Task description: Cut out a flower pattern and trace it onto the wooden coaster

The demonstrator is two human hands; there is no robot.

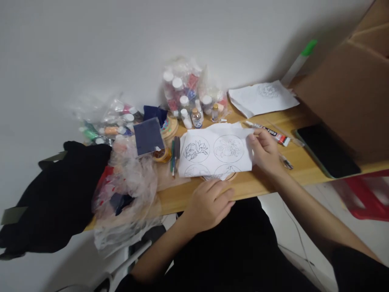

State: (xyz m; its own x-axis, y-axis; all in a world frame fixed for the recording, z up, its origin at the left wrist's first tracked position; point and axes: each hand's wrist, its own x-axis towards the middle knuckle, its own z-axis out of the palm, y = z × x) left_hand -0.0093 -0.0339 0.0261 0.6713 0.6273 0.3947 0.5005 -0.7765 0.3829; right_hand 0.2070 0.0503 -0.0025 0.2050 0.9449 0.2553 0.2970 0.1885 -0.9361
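A white sheet (pixel 217 150) printed with flower drawings in circles lies over a round wooden piece (pixel 231 177) on the wooden table. My right hand (pixel 265 150) pinches the sheet's upper right corner between thumb and fingers. Below the sheet's lower edge, my left hand (pixel 209 202) rests at the table's front edge, fingers loosely curled and slightly apart, with nothing visible in them. Thin brushes or pens (pixel 173 156) lie just left of the sheet.
Bagged bottles (pixel 182 91) stand behind the sheet. Plastic bags (pixel 130 182) and a black cloth item (pixel 60 198) are at left. At right are a glue tube (pixel 275 134), a phone (pixel 328 151), another printed sheet (pixel 263 98) and a cardboard box (pixel 343 93).
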